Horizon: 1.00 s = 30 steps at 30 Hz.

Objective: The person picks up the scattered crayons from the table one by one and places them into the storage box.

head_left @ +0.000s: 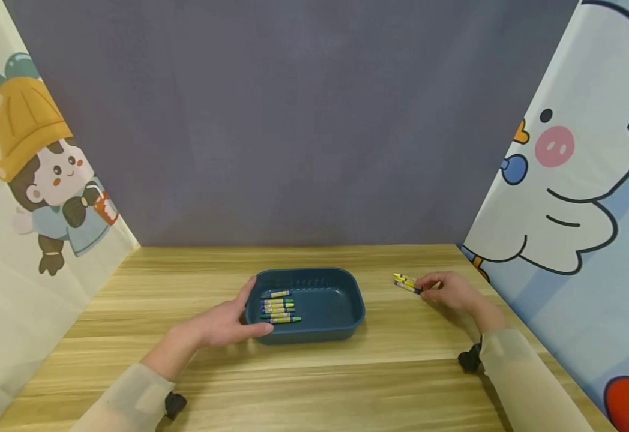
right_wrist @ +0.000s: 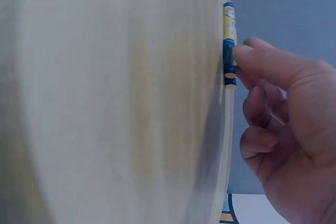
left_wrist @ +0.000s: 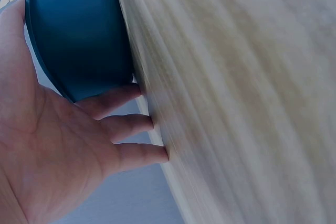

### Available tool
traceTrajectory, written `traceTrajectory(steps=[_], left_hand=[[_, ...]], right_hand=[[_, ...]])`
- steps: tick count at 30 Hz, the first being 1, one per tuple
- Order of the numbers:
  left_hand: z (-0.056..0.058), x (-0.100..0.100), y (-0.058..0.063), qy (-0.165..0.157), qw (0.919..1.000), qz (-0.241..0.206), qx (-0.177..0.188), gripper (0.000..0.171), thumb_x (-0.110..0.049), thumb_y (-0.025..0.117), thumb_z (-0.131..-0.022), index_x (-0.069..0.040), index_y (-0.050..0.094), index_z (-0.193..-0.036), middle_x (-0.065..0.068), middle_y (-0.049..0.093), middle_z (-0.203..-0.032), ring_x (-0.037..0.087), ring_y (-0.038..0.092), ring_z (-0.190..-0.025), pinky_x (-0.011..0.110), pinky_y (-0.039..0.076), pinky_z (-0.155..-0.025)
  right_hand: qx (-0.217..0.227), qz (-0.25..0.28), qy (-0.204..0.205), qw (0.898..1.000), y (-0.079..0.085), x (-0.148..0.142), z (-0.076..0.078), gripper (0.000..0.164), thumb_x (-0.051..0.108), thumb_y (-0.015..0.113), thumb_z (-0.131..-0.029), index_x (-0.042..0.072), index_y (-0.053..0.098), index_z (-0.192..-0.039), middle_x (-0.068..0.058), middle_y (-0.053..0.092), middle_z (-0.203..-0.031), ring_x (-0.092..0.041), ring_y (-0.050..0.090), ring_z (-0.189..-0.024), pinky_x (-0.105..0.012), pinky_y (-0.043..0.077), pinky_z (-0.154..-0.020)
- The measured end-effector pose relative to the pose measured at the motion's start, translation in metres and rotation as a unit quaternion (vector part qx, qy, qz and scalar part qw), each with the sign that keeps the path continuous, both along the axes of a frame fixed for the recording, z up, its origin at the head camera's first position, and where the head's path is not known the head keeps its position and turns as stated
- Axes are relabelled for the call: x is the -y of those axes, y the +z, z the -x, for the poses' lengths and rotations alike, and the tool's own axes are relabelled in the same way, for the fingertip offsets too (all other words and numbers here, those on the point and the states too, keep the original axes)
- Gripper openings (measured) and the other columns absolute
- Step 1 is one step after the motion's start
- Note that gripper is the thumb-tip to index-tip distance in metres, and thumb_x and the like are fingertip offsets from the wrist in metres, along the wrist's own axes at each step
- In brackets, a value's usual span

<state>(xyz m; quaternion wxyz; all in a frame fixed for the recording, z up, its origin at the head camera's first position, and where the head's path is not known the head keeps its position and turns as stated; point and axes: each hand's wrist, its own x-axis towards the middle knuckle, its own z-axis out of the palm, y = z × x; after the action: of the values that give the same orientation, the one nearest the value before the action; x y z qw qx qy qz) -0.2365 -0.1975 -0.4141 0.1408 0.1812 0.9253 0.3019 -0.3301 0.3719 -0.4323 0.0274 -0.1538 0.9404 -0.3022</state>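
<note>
A dark blue plastic basket (head_left: 314, 337) stands on the table with several crayons (head_left: 278, 309) side by side in its left half. My left hand (head_left: 219, 323) spans the basket's left end, thumb on the near rim and index finger by the far corner. In the left wrist view its other fingers (left_wrist: 134, 156) reach down straight to the tabletop. To the right of the basket, a few yellow-labelled crayons (head_left: 405, 282) lie together. My right hand (head_left: 451, 292) pinches at their right end, thumb and index finger on a dark blue-ended crayon (right_wrist: 228, 53), the remaining fingers curled.
The wood-grain table (head_left: 314, 384) meets a grey back panel (head_left: 298, 132). Side panels with cartoon pictures stand at left (head_left: 1, 288) and right (head_left: 590, 312), the right one close beside my right forearm.
</note>
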Motion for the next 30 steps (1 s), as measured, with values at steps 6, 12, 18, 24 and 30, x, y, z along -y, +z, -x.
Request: traceTrajectory(steps=[6, 12, 18, 24, 30], left_hand=[[0.0, 0.0, 0.0, 0.001, 1.0, 0.004, 0.002, 0.129, -0.072, 0.07, -0.097, -0.012, -0.012, -0.177, 0.036, 0.055, -0.157, 0.044, 0.06, -0.144, 0.062, 0.044, -0.122], [0.0, 0.0, 0.0, 0.0, 1.0, 0.007, 0.004, 0.129, -0.073, 0.069, -0.097, -0.013, -0.012, -0.177, 0.035, 0.06, -0.152, 0.041, 0.064, -0.139, 0.061, 0.046, -0.121], [-0.001, 0.0, -0.001, 0.0, 1.0, 0.004, 0.0, 0.129, -0.072, 0.07, -0.098, -0.011, -0.011, -0.176, 0.036, 0.058, -0.154, 0.044, 0.061, -0.143, 0.062, 0.044, -0.123], [-0.002, 0.0, -0.002, 0.002, 1.0, 0.0, 0.001, 0.129, -0.071, 0.071, -0.097, -0.01, -0.011, -0.176, 0.033, 0.061, -0.153, 0.04, 0.062, -0.141, 0.061, 0.045, -0.122], [-0.002, 0.0, -0.001, 0.003, 1.0, 0.004, 0.003, 0.128, -0.071, 0.07, -0.098, -0.013, -0.012, -0.177, 0.03, 0.066, -0.147, 0.036, 0.066, -0.135, 0.06, 0.048, -0.119]], right_hand=[[-0.005, -0.011, -0.007, 1.0, -0.002, 0.002, -0.003, 0.026, 0.012, 0.079, -0.099, 0.005, 0.081, -0.125, -0.014, 0.077, -0.111, -0.014, 0.057, -0.08, -0.028, 0.049, -0.066], [-0.008, -0.032, -0.007, 0.999, -0.002, 0.004, -0.004, 0.026, 0.01, 0.077, -0.099, 0.005, 0.081, -0.125, -0.013, 0.077, -0.11, -0.015, 0.055, -0.078, -0.03, 0.046, -0.067], [-0.009, -0.044, -0.007, 0.999, -0.002, 0.007, -0.005, 0.025, 0.008, 0.076, -0.1, 0.005, 0.08, -0.125, -0.012, 0.077, -0.109, -0.016, 0.055, -0.079, -0.03, 0.046, -0.067], [-0.02, -0.042, 0.009, 0.999, -0.003, 0.01, -0.007, 0.022, 0.006, 0.077, -0.098, 0.009, 0.082, -0.119, -0.007, 0.078, -0.105, -0.013, 0.06, -0.084, -0.03, 0.049, -0.071], [-0.016, -0.033, 0.047, 0.998, -0.003, 0.013, -0.008, 0.022, 0.012, 0.079, -0.098, 0.011, 0.083, -0.12, -0.004, 0.079, -0.107, -0.008, 0.063, -0.086, -0.029, 0.051, -0.074]])
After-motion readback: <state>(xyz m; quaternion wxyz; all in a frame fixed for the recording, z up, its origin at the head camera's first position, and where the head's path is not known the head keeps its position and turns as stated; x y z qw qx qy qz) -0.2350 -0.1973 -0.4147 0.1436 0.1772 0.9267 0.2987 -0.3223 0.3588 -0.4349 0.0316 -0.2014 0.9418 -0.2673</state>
